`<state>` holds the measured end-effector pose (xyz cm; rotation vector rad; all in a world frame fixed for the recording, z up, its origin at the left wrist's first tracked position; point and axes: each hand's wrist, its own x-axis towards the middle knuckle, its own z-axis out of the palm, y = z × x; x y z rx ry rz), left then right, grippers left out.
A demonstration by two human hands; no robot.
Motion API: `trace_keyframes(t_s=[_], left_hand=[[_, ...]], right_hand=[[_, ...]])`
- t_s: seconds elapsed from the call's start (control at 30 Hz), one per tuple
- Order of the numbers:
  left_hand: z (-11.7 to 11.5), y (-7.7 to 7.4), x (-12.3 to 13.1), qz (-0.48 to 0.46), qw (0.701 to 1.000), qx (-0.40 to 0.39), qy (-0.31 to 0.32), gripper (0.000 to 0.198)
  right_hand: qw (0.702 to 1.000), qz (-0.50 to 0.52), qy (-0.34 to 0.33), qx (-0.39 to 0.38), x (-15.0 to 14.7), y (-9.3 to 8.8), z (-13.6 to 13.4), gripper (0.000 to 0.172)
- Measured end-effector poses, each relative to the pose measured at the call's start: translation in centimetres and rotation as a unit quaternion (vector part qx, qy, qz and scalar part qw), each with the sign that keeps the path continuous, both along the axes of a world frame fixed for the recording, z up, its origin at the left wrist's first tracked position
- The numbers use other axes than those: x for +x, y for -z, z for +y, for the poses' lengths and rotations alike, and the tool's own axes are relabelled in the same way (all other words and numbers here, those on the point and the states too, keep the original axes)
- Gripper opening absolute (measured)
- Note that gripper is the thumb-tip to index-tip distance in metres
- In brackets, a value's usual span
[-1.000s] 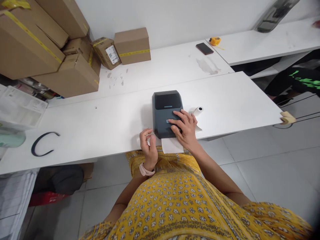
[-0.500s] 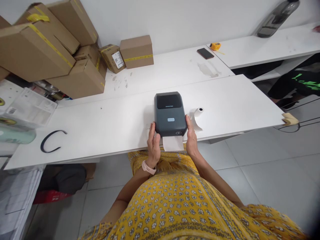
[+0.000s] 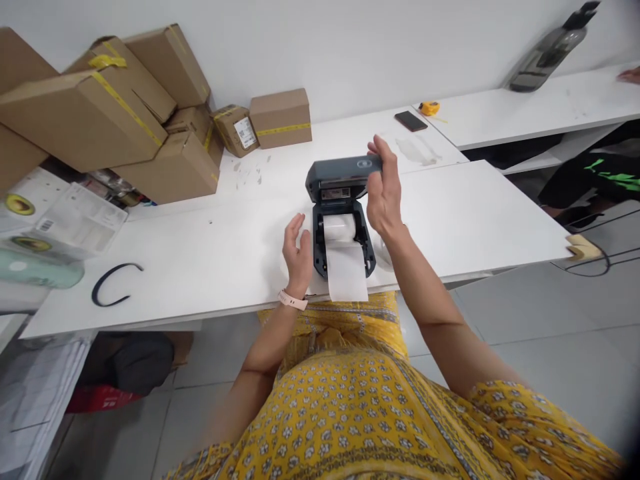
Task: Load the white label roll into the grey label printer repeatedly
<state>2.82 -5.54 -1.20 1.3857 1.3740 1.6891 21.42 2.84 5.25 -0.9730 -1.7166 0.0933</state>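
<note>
A dark grey label printer stands at the front edge of the white table with its lid raised. Inside lies a white paper roll, and its loose paper end hangs forward over the printer's front. My right hand grips the right end of the lid, thumb on the near side and fingers around the edge. Beside the printer's left wall is my left hand, open with fingers stretched out, holding nothing. A small paper roll on the table is mostly hidden behind my right forearm.
Cardboard boxes are piled at the back left. A black headband and a mint-green bottle lie at left. Behind are a phone, a tape measure and a dark bottle. A person's hand shows far right.
The printer's lid has swung up, showing the roll inside. My right hand has risen from the printer's side with the lid; my left hand has moved slightly left and up, off the wall.
</note>
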Motion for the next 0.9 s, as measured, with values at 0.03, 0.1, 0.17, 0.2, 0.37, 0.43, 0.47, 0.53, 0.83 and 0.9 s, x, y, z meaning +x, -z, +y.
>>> trace_keyframes(t_s=[0.03, 0.1, 0.17, 0.2, 0.37, 0.43, 0.47, 0.53, 0.83, 0.9], left_hand=[[0.3, 0.8, 0.0, 0.009, 1.0, -0.03, 0.001, 0.047], [0.5, 2.4, 0.1, 0.02, 0.996, -0.091, 0.011, 0.044], [0.5, 3.4, 0.3, 0.022, 0.991, -0.133, 0.018, 0.043], [0.4, 3.6, 0.3, 0.019, 0.989, -0.144, 0.018, 0.042], [0.4, 3.3, 0.3, 0.013, 0.987, -0.157, 0.019, 0.043], [0.8, 2.9, 0.1, 0.035, 0.986, -0.163, 0.021, 0.044], [1.2, 2.6, -0.1, 0.06, 0.983, -0.173, 0.021, 0.046], [2.0, 1.9, -0.5, 0.141, 0.968, -0.205, 0.017, 0.048], [5.4, -1.5, -2.0, 0.399, 0.858, -0.31, 0.089, 0.052], [5.8, -1.7, -2.1, 0.416, 0.85, -0.306, 0.101, 0.052]], right_hand=[[1.0, -0.006, 0.002, -0.001, 0.0, -0.7, 1.4, 0.068], [1.0, -0.019, 0.007, -0.01, 0.1, -1.7, 4.2, 0.069], [0.999, -0.031, 0.011, -0.022, 0.4, -2.1, 7.1, 0.07], [0.999, -0.038, 0.013, -0.028, 0.6, -2.2, 8.6, 0.071], [0.995, -0.074, -0.004, -0.072, 1.2, -2.3, 14.4, 0.078], [0.994, -0.07, -0.005, -0.083, 1.2, -2.8, 14.5, 0.081], [0.995, -0.063, 0.003, -0.075, 1.1, -3.1, 13.9, 0.081], [0.998, -0.042, 0.031, -0.031, 0.8, -3.3, 11.5, 0.078], [0.911, -0.312, -0.154, -0.221, -0.5, 2.4, 2.3, 0.055], [0.851, -0.411, -0.164, -0.281, -0.8, 3.2, 2.7, 0.077]])
